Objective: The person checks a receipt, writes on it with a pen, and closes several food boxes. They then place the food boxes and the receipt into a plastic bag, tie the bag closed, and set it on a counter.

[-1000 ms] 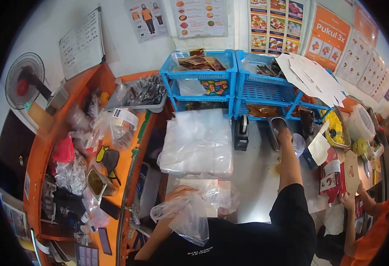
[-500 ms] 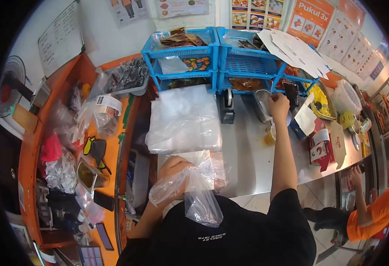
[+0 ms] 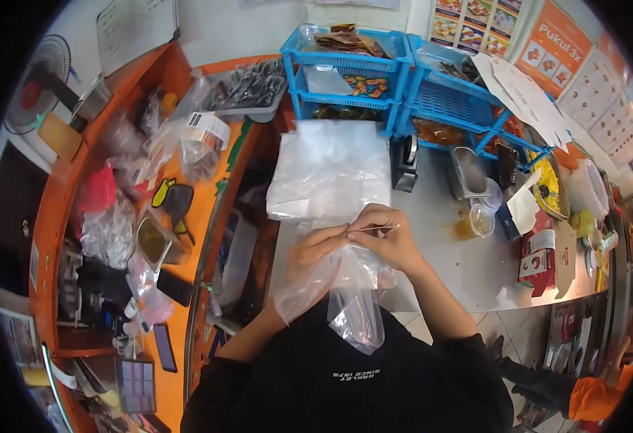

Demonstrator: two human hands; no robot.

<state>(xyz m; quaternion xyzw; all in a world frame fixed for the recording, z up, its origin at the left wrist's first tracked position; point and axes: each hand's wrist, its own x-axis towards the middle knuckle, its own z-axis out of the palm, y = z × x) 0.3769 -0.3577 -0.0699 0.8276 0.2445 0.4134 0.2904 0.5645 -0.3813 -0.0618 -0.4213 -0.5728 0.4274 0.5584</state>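
Close in front of my chest, my left hand is closed around the gathered neck of a clear plastic bag, whose lower part hangs down against the black shirt. Meeting it at the neck, my right hand pinches a thin strand, perhaps a rubber band; its exact kind is too small to tell. The fingertips of both hands touch or nearly touch. Part of a paper-labelled packet behind the bag is mostly hidden. Just beyond the hands lies a stack of clear plastic bags.
A black tape dispenser and a metal tray stand on the steel counter, with plastic cups nearby. Blue racks rise behind. A red box sits right. Another person's orange sleeve shows lower right.
My right hand has come back from the metal tray to the bag's neck, now with a thin strand. My left hand still grips the bag. The view has shifted, and the other person is lower.
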